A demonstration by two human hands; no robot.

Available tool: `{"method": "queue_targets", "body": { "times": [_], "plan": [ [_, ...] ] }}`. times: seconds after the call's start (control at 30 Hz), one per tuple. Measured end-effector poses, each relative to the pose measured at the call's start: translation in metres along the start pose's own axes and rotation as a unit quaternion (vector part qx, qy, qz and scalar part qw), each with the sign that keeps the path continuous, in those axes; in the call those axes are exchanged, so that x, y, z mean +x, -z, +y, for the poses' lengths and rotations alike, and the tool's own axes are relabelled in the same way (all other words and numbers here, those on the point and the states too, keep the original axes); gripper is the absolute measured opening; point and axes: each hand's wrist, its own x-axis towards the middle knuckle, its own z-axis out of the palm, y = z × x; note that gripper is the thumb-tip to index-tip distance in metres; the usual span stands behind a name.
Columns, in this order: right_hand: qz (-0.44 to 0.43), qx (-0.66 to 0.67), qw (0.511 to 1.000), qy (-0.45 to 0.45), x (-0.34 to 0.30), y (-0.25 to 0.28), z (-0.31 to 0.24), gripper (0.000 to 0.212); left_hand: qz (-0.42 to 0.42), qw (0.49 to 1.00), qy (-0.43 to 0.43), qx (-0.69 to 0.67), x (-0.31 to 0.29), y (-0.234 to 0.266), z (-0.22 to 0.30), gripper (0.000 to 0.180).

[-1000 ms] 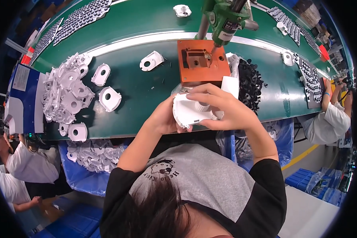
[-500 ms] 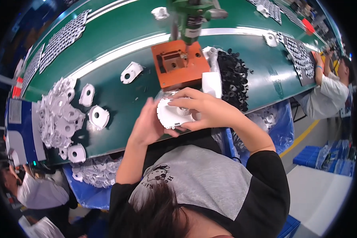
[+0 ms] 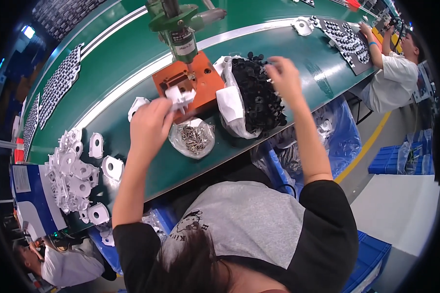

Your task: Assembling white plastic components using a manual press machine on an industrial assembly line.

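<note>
The left hand (image 3: 149, 122) is gripping a small white plastic part (image 3: 180, 95) in closed fingers, holding it just over the front edge of the orange fixture block (image 3: 205, 80) under the green press tool (image 3: 173, 22). The right hand (image 3: 283, 78) is reaching over the bag of black plastic pieces (image 3: 256, 97), fingers pinched narrow at its top; whether they are holding a piece cannot be told. A clear bag of screws (image 3: 193, 138) is lying on the green surface (image 3: 127, 146) just below the block. White housings (image 3: 76, 171) are piled at the left.
</note>
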Motion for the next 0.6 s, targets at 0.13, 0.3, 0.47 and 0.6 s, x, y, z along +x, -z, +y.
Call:
{"method": "queue_targets", "body": {
  "times": [0.13, 0.3, 0.47, 0.6],
  "plan": [
    [-0.043, -0.219, 0.973, -0.057, 0.008, 0.011, 0.115, 0.027, -0.031, 0.996, -0.024, 0.075, 0.03, -0.032, -0.016, 0.011],
    [-0.02, -0.206, 0.977, -0.054, 0.004, 0.009, 0.125, 0.019, -0.005, 0.995, 0.012, 0.102, 0.037, -0.058, -0.02, 0.013],
    [0.018, -0.153, 0.984, -0.086, 0.004, 0.018, 0.114, 0.029, 0.022, 0.999, -0.023, 0.024, 0.024, -0.07, -0.025, 0.012],
    [-0.053, 0.052, 0.992, -0.099, 0.016, 0.022, 0.057, 0.025, 0.007, 0.999, -0.032, 0.043, 0.026, -0.073, -0.026, 0.013]
  ]
}}
